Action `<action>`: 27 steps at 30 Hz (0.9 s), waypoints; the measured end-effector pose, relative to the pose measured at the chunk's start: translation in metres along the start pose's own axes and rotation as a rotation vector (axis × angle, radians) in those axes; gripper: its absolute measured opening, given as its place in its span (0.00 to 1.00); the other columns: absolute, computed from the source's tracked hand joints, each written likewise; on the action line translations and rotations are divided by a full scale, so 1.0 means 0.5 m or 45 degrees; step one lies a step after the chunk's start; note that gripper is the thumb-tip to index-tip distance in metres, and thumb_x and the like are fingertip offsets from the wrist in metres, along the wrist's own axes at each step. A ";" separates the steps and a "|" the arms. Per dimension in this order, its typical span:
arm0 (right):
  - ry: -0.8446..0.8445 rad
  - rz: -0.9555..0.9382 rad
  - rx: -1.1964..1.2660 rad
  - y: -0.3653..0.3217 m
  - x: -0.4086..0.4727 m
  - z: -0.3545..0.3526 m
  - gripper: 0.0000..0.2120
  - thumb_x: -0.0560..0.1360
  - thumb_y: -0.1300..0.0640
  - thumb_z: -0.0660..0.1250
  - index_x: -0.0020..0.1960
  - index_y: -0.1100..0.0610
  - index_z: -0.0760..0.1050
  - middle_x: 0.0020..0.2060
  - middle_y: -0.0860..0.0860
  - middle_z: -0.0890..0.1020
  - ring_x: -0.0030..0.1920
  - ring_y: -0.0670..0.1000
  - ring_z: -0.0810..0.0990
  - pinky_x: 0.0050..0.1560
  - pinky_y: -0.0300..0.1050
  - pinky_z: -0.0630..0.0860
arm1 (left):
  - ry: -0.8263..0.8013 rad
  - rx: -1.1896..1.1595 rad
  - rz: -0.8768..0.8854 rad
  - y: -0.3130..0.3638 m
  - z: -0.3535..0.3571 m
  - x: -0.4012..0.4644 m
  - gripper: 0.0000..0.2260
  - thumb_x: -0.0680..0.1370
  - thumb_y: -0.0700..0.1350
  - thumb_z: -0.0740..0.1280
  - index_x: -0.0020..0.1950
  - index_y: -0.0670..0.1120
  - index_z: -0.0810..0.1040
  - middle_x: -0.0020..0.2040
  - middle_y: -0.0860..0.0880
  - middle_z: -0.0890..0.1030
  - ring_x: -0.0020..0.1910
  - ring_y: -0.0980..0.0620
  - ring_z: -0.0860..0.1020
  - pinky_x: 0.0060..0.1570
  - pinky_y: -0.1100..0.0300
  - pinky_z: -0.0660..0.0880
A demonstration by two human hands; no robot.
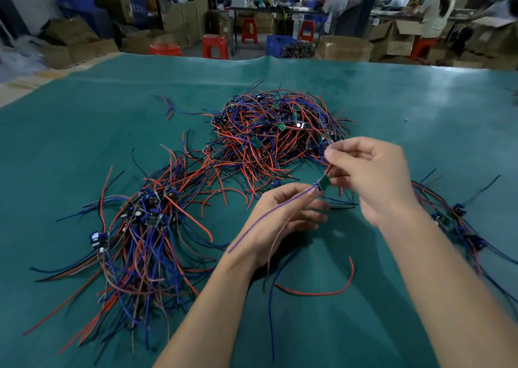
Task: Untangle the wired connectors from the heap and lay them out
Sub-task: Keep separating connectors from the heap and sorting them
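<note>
Connectors by the dozen remain knotted in the heap, which sits just beyond your grip, so most of the job looks ahead of you. Your right hand pinches one wired connector by its small green board and a red lead, holding it above the green mat. Your left hand lies just below and nearer you, fingers loosely curled around the blue wire that trails from the board across your wrist; it reads as a light hold, not a firm clamp. Whether this piece is wholly free of the heap you cannot tell, since strands cross right behind your fingertips. Counting what shows: two hands, one connector in hand, one main heap, one large spread of pulled pieces well out beyond your left hand, and one smaller group close outside your right forearm. Below the grip a red wire curves on the mat. Individual connectors in the piles are too tangled to count.
</note>
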State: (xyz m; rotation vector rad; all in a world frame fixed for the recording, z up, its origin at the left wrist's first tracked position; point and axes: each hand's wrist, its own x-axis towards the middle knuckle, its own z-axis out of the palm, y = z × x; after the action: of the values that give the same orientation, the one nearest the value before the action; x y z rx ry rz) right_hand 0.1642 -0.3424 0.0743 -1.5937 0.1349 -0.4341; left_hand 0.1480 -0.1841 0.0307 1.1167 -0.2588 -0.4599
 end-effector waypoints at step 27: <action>-0.078 0.016 -0.143 0.089 -0.056 0.008 0.15 0.71 0.48 0.78 0.34 0.58 0.83 0.32 0.67 0.76 0.32 0.53 0.71 0.37 0.54 0.70 | 0.073 0.139 -0.003 -0.015 -0.013 0.009 0.12 0.80 0.42 0.67 0.39 0.47 0.85 0.38 0.46 0.83 0.32 0.56 0.77 0.33 0.67 0.73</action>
State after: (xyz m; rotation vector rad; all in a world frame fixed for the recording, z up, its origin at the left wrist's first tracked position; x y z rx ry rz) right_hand 0.1476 -0.3325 0.0253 -1.7142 0.1242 -0.3730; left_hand 0.1530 -0.1835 0.0209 1.2352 -0.2347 -0.4191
